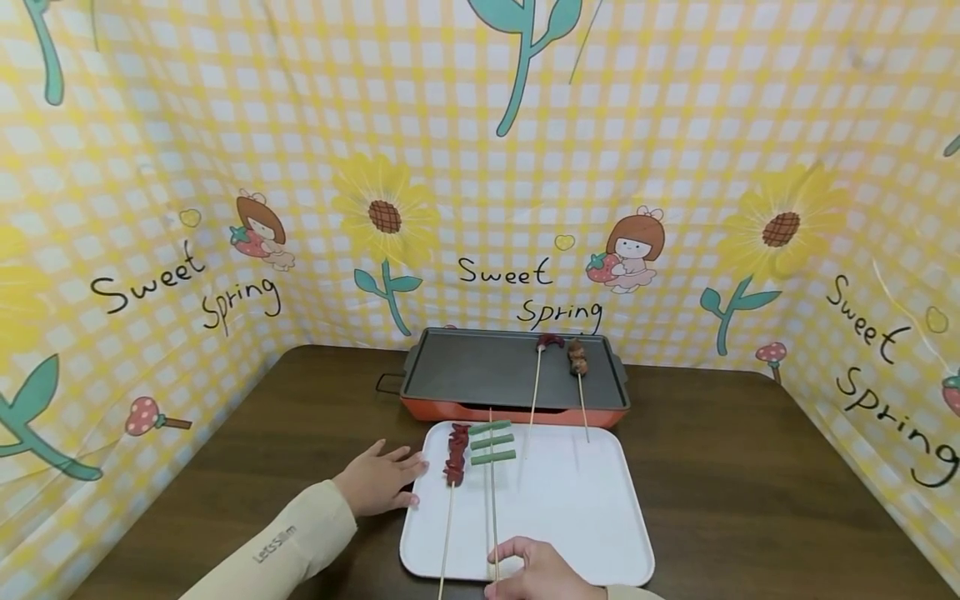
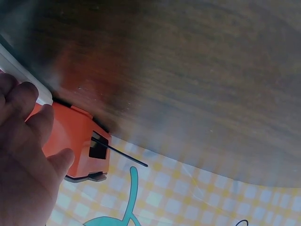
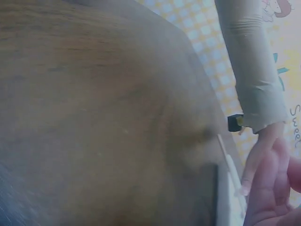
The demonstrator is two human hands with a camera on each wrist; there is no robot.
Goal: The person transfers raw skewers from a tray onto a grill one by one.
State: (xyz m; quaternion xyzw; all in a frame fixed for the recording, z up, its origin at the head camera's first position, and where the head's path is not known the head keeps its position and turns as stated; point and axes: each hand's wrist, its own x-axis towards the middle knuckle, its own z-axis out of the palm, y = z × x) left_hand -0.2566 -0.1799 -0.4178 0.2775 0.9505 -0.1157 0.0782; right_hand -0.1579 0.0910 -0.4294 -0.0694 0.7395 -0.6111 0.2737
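Loosely spread, the left hand (image 1: 379,480) touches the tray (image 1: 573,512); the right hand (image 1: 538,572) pinches a green skewer (image 1: 492,458).

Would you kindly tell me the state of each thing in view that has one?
Left hand: fingers extended, touching the white tray
Right hand: pinching the green skewer
Green skewer: held by its stick
Red skewer: lying on the tray
Dark red skewer: on the griddle, stick overhanging
Brown meat skewer: on the griddle, stick overhanging
White tray: right side up
Griddle: uncovered; heating unclear
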